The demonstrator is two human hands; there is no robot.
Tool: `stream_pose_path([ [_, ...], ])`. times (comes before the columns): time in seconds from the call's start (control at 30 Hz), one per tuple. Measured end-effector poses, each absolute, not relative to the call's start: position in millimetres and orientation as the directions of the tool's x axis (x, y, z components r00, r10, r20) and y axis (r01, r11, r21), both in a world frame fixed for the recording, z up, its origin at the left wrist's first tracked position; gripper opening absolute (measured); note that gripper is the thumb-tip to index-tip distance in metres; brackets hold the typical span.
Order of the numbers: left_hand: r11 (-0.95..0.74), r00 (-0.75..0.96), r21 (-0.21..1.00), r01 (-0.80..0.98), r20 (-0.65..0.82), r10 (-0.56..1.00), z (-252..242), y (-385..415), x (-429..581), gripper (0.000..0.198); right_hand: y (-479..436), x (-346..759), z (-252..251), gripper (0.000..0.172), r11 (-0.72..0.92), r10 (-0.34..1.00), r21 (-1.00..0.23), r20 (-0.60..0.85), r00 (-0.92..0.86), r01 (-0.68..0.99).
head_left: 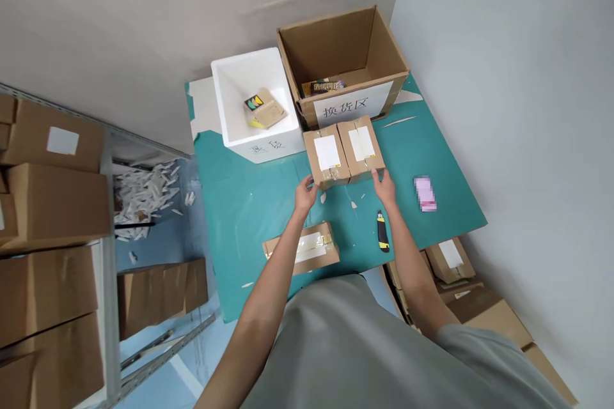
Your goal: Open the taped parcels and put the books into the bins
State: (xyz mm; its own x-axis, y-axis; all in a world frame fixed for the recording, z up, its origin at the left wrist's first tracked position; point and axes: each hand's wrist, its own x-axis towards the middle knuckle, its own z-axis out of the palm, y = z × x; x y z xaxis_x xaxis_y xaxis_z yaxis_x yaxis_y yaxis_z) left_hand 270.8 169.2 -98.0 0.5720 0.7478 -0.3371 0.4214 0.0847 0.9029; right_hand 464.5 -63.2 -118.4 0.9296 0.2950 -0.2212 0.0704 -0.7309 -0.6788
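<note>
Two small taped cardboard boxes stand side by side on the green table, pressed up near the larger bins. My left hand [306, 195] has its fingers curled at the near left corner of the left cardboard box [314, 156]. At the near right corner of the right cardboard box [344, 140], my right hand [384, 188] grips with thumb and fingers. Each box carries a white label on top. A third cardboard box [307, 265] lies near the table's front edge, partly behind my left forearm. Beside my right forearm is a black and yellow utility knife [382, 233].
Behind the boxes stand a white foam box [230, 140] with cards inside and a large open carton [391, 51]. A pink blurred item [425, 193] lies on the green table [230, 204] at right. Shelved cartons [67, 204] fill the left; more cartons [499, 319] sit below right.
</note>
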Motion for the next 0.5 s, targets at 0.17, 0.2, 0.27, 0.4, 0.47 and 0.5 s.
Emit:
stream_pose_path([
  [0.17,-0.201,0.581,0.902,0.383,-0.066,0.811,-79,151,174,0.063,-113,397,-137,0.073,-0.891,0.205,-0.452,-0.318,0.926,0.042],
  [0.2,-0.245,0.567,0.879,0.410,-0.035,0.823,-77,147,149,0.066,-124,381,-142,0.071,-0.911,0.177,-0.412,-0.332,0.926,0.026],
  [0.27,-0.296,0.544,0.830,0.474,-0.012,0.839,-74,141,99,0.073,-143,352,-150,0.061,-0.932,0.139,-0.363,-0.355,0.925,0.001],
  [0.4,-0.316,0.551,0.785,0.533,-0.039,0.834,-81,129,25,0.088,-159,317,-157,0.043,-0.932,0.198,-0.357,-0.368,0.909,0.058],
  [0.47,-0.311,0.569,0.786,0.535,-0.063,0.820,-88,124,5,0.095,-155,309,-157,0.039,-0.922,0.250,-0.376,-0.384,0.889,0.098],
  [0.5,-0.308,0.582,0.790,0.530,-0.074,0.810,-92,122,-2,0.098,-151,306,-156,0.038,-0.916,0.274,-0.384,-0.391,0.878,0.115],
])
